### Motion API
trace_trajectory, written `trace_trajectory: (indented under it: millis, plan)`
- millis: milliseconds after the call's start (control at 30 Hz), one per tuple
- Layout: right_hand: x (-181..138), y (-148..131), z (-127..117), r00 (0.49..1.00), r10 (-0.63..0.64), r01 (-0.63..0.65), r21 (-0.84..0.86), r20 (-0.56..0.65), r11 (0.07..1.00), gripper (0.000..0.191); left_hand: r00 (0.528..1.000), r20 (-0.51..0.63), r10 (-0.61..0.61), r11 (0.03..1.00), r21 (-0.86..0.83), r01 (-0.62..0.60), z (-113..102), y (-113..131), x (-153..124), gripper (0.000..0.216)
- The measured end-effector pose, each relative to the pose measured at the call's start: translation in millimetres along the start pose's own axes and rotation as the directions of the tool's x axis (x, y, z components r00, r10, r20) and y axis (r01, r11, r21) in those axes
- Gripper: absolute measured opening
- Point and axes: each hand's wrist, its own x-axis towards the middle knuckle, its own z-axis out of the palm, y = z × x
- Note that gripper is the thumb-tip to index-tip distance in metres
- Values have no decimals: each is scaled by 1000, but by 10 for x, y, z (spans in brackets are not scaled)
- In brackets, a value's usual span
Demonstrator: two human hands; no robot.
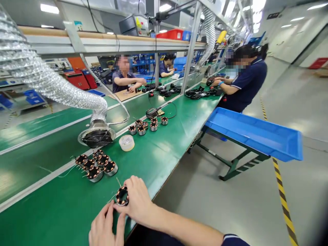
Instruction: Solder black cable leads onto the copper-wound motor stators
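From the upper left of the frame, down swept the silver duct (58, 82), ending in a round hood with a dark grille (97, 137) at left of centre. Just below it, on the green bench (156, 160), sat a tight cluster of copper-wound rings (103, 160), thin wire ends poking out to the left.

Then the action, bottom centre: in came the left hand (104, 225), fingers bent, index fingertip right up against the lower left edge of a single wound ring (119, 201), thumb spread lower down. A pale wire ran out from the ring close to that fingertip; whether the fingers pinched it, one could not tell. The ring itself was at lower centre, its opening facing up, lying between the thumb and fingers of the right hand (138, 200). And that was a grasp: thumb along the near edge, fingers curled round the right side, the left rim uncovered, another wire standing up at the top.

Above, near the middle, stood a round pale tub (126, 143); further right, a second group of rings (153, 124). Black cables (201, 93) lay heaped at upper centre right, a co-worker in a dark shirt (252, 80) bent over the bench beside them, and at the right stretched a long blue tray (256, 133).
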Motion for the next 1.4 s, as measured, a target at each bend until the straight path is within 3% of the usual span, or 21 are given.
trace_trajectory:
  millis: [133,333,533,700,767,933,1067,1133,1233,1300,1400]
  plan:
    - [-161,-279,29,974,-152,134,109,170,985,45,987,-55,-153,984,-97,147,-294,69,-81,48]
    - [-189,-275,169,905,-293,189,327,307,926,42,948,54,-315,811,-503,298,-592,161,-9,29]
    - [-213,-243,166,877,-361,254,334,316,908,48,919,106,-381,656,-669,349,-648,166,124,22]
    - [-217,-202,181,873,-383,279,337,301,899,46,881,227,-416,518,-737,434,-591,160,252,27]
    - [-217,-202,182,875,-381,278,335,298,900,44,875,202,-441,487,-765,422,-536,167,256,27]
    - [-215,-226,171,874,-376,265,347,307,900,36,843,-96,-529,579,-767,276,-471,189,191,25]
    - [-198,-241,173,878,-364,245,360,312,900,36,756,-307,-578,676,-700,232,-634,159,167,24]
    - [-195,-263,135,879,-351,227,364,323,903,40,740,-294,-605,682,-671,291,-739,168,123,30]
    - [-188,-299,75,878,-321,194,348,356,917,45,791,-63,-609,661,-591,462,-808,144,7,46]
    - [-162,-294,82,874,-319,203,320,366,925,47,796,53,-603,668,-512,540,-784,57,-43,50]
    - [-119,-240,134,876,-321,230,274,360,934,51,855,6,-519,786,-388,481,-731,-98,-11,49]
